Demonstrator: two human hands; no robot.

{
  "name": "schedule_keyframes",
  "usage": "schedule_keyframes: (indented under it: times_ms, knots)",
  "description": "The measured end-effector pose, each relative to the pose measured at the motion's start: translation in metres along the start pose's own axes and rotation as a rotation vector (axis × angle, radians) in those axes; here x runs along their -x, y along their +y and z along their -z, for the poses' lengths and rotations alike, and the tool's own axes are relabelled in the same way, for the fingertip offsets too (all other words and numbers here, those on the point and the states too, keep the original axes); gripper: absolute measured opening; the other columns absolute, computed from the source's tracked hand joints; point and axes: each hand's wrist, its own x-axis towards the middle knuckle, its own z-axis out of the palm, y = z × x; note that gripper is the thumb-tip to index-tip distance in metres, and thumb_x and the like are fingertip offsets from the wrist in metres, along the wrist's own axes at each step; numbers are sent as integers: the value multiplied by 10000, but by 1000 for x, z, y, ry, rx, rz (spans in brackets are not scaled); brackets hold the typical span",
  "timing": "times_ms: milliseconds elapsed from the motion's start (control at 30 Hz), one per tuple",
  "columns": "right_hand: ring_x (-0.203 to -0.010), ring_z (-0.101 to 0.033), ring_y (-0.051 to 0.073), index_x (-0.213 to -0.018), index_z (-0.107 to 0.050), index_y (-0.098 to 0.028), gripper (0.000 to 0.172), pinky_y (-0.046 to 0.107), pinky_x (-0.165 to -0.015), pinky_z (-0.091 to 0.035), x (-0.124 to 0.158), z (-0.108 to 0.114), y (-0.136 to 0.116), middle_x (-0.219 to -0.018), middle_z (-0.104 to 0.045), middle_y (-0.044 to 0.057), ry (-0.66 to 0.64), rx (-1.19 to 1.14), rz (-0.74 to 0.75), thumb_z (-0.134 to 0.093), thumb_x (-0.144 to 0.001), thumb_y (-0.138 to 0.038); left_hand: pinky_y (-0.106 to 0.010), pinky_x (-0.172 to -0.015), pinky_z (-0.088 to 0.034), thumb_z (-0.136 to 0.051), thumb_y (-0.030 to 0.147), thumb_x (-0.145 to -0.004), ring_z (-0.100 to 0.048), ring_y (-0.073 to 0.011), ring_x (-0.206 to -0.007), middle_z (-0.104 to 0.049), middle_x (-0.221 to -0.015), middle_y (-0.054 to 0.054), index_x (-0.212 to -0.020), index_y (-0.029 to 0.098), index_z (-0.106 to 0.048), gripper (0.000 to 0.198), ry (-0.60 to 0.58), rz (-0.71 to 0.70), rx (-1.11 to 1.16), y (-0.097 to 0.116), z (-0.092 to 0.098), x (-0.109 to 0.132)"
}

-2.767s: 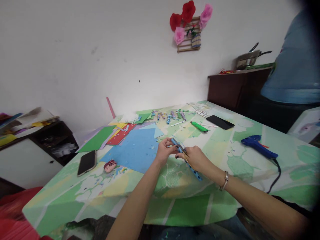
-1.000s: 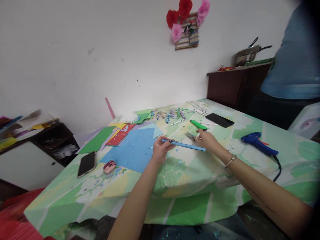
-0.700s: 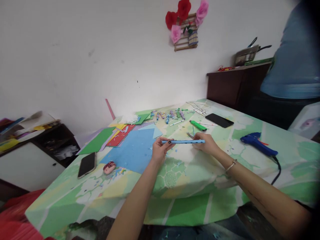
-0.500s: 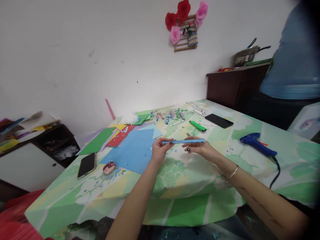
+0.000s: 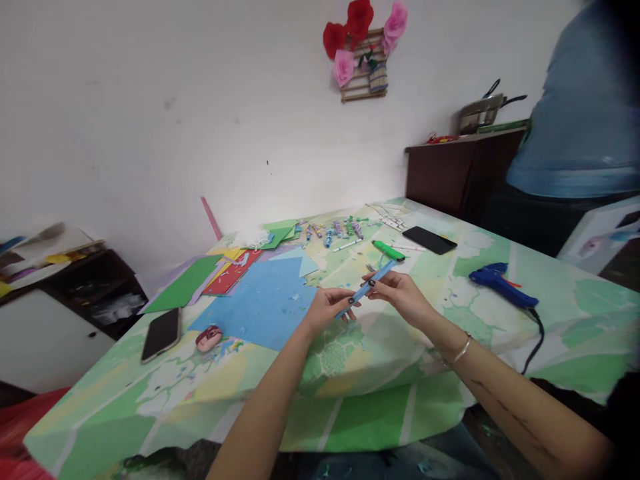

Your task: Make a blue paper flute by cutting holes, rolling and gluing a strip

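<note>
Both my hands grip a narrow folded strip of blue paper, tilted with its far end up to the right. My left hand pinches its lower left part between thumb and fingers. Higher along the strip, my right hand closes on it with thumb and fingertips. Below and left of the strip lies a large blue paper sheet with small scraps on it. Just beyond the strip's upper end is a green utility knife.
A blue glue gun with a cord lies right; a black phone is behind. At left are another phone, a pink-and-red case and coloured paper. Small paper rolls lie at the back. A person in blue is at right.
The blue strip has turned from level to slanting, its right end raised. My right hand has closed on the strip, and my left hand has shifted slightly lower. The view has swung slightly right.
</note>
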Motion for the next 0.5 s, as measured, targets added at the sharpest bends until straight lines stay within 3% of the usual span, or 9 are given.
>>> schedule_keyframes:
  times_ms: [200,367,500]
  knots:
    - [-685,-636,162,-969,-639,-157,413,294,-654,-513,2,1,-11,-816,-677,87,152,42,111,-475,-821,-506,-220,-456,-454,-671,384,-687,-593,-118,-500,-667,-741,-92,-912,75,-667,382,6,-3,-1,0,-2,0]
    - [-695,-644,184,-823,-659,-103,370,304,-662,-513,-2,16,-24,-736,-684,103,326,116,294,-469,-843,-420,-231,-503,-461,-662,368,-704,-594,-111,-518,-662,-760,-88,-923,86,-664,357,-34,-14,2,-3,-1,0]
    - [-617,-640,165,-767,-648,-81,347,294,-624,-512,-2,34,-48,-677,-675,103,509,30,437,-434,-863,-336,-243,-517,-470,-645,377,-717,-594,-115,-528,-652,-761,-81,-915,91,-658,348,-45,-24,10,-4,0,0]
